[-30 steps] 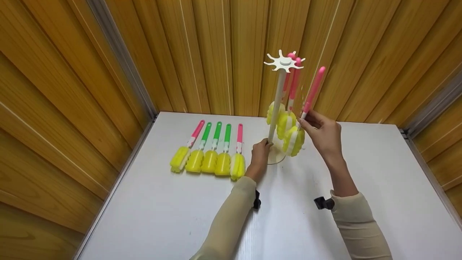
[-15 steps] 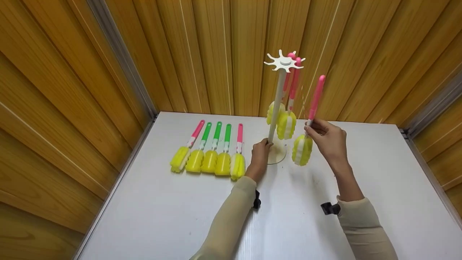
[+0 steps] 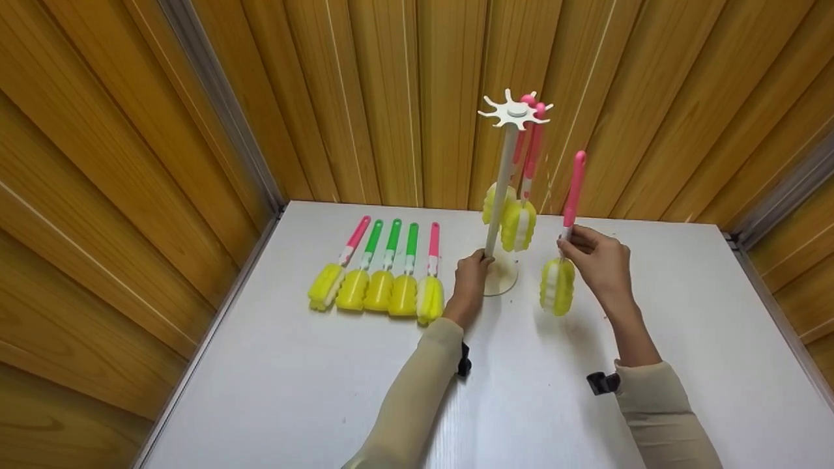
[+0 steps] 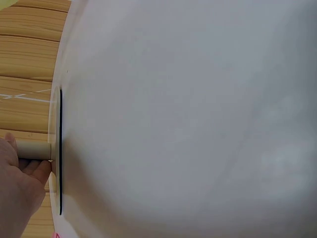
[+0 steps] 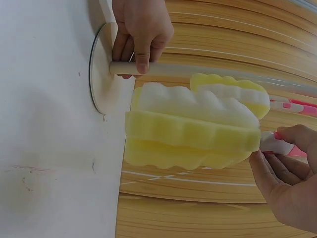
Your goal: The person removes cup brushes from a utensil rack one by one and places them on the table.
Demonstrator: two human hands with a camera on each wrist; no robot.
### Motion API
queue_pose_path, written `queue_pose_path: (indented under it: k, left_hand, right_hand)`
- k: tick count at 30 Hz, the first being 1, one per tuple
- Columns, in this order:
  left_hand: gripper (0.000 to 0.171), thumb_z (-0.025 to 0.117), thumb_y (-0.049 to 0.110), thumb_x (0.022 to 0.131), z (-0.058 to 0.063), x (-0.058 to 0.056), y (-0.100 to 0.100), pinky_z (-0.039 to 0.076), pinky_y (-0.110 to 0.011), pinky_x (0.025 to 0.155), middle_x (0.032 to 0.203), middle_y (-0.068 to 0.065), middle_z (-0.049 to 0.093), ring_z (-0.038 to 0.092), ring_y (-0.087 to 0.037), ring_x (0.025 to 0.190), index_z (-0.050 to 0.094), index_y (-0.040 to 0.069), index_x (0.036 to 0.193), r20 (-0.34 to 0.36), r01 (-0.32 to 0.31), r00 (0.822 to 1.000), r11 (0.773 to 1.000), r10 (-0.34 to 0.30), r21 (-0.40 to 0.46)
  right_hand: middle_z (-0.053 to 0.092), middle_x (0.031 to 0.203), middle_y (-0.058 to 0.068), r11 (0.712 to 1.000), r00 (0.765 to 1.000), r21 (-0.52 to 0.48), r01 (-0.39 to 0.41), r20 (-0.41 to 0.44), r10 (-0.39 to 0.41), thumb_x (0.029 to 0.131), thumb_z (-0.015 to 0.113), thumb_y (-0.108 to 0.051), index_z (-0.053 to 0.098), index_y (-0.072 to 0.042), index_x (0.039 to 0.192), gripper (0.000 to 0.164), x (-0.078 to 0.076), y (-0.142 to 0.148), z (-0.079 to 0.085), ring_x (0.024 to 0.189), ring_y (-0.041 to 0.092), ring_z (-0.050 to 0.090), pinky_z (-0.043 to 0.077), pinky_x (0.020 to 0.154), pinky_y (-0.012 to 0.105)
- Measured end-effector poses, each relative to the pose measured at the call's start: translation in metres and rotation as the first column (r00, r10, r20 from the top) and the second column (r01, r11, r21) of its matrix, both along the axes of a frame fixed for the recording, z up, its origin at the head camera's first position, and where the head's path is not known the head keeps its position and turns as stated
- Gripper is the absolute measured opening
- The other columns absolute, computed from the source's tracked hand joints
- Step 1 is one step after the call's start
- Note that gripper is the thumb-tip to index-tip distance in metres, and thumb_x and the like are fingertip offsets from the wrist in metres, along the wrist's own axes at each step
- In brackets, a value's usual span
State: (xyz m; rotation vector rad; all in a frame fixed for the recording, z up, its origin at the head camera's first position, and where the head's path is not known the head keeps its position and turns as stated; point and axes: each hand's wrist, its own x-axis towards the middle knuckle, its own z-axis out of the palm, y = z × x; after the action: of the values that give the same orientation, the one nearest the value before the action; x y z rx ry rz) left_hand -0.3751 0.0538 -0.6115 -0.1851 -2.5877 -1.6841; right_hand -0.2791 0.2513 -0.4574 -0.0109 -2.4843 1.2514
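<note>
A cream stand (image 3: pixel 500 195) with a round base and a white hooked top (image 3: pixel 516 112) rises from the table. Low on its pole, my left hand (image 3: pixel 470 280) grips it just above the base; the left wrist view shows that hand (image 4: pixel 22 183) round the pole too. To the right of the stand, my right hand (image 3: pixel 601 260) pinches a pink-handled sponge brush (image 3: pixel 557 286) at the white lower part of its handle. That brush is upright, sponge down, apart from the stand. Two pink-handled sponge brushes (image 3: pixel 519 225) hang from the far side of the hooked top.
Left of the stand lies a row of sponge brushes (image 3: pixel 378 290) with pink and green handles, sponges towards me. The white table (image 3: pixel 273 391) meets wood-panelled walls (image 3: pixel 391 98) at the back and sides.
My right hand has moved right, down and nearer, carrying the pink-handled sponge brush away from the stand. The left hand stays on the pole, and the two hanging brushes remain in place.
</note>
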Motion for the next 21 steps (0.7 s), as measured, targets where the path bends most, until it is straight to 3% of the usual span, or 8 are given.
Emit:
queue_pose_path:
  k: [5,14,21]
  left_hand:
    - [0.024,0.058,0.023,0.104,0.0,0.0,0.0,0.047,-0.023,0.07,0.099,-0.01,0.072,0.055,-0.007,0.08,0.069,0.006,0.117,0.001,0.003,1.0,1.0,-0.003,-0.002]
    - [0.023,0.059,0.021,0.104,0.001,0.002,-0.001,0.046,-0.023,0.069,0.097,-0.011,0.073,0.055,-0.008,0.08,0.07,0.006,0.116,-0.029,-0.005,1.0,1.0,0.004,-0.031]
    - [0.019,0.06,0.021,0.103,0.0,0.002,0.0,0.044,-0.022,0.068,0.095,-0.011,0.072,0.053,-0.008,0.078,0.07,0.007,0.111,-0.038,-0.005,0.999,1.0,0.004,-0.024]
  right_hand:
    - [0.075,0.11,0.019,1.0,0.999,0.019,0.012,0.039,-0.013,0.096,0.073,-0.021,0.068,0.002,0.128,0.04,-0.003,0.006,-0.006,0.099,0.03,0.073,0.047,0.068,0.004]
    - [0.073,0.111,0.023,0.999,0.988,0.036,-0.006,0.156,0.001,0.097,0.07,-0.023,0.064,0.005,0.132,0.045,-0.009,0.017,-0.019,0.084,0.01,0.07,0.048,0.066,0.007]
    - [0.07,0.113,0.028,0.999,0.968,0.035,0.003,0.251,-0.011,0.097,0.071,-0.022,0.061,0.01,0.133,0.049,-0.016,0.023,-0.028,0.087,0.019,0.072,0.049,0.065,0.009]
